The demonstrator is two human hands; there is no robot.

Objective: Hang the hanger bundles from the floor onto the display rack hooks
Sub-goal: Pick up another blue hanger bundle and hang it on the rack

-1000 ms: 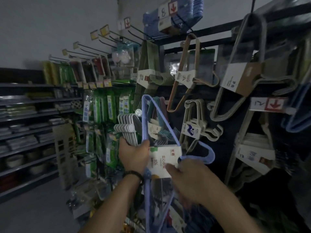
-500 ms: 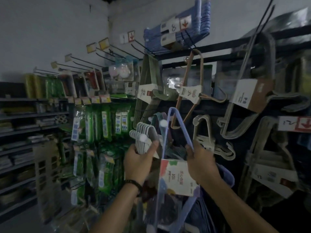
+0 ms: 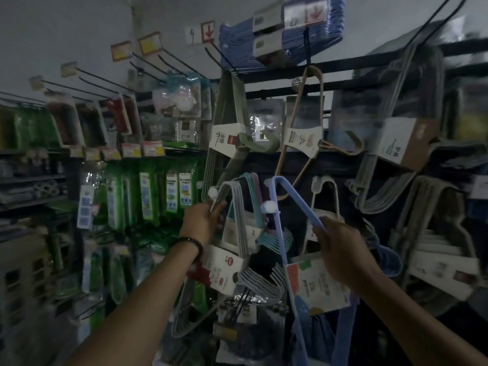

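Two hands worked at the display rack (image 3: 343,68). The left hand (image 3: 203,220) curled its fingers round the grey-white hanger bundle (image 3: 233,231) already hanging from a neighbouring hook and held it aside to the left. The right hand (image 3: 340,249) gripped the right arm of the blue hanger bundle (image 3: 298,203), above its paper label (image 3: 319,283). Compared with one second earlier, the left hand had let go of that label and gone to the grey-white bundle. The blue bundle had been lifted, so that its apex stood just above the white-capped hook tip (image 3: 269,207). Whether the tip had passed through the bundle's opening could not be told. By judgement, the hanging step was nearly complete: the bundle wanted only sliding back along the hook and releasing. Other hanger bundles (image 3: 404,143) hung close by on the rack.
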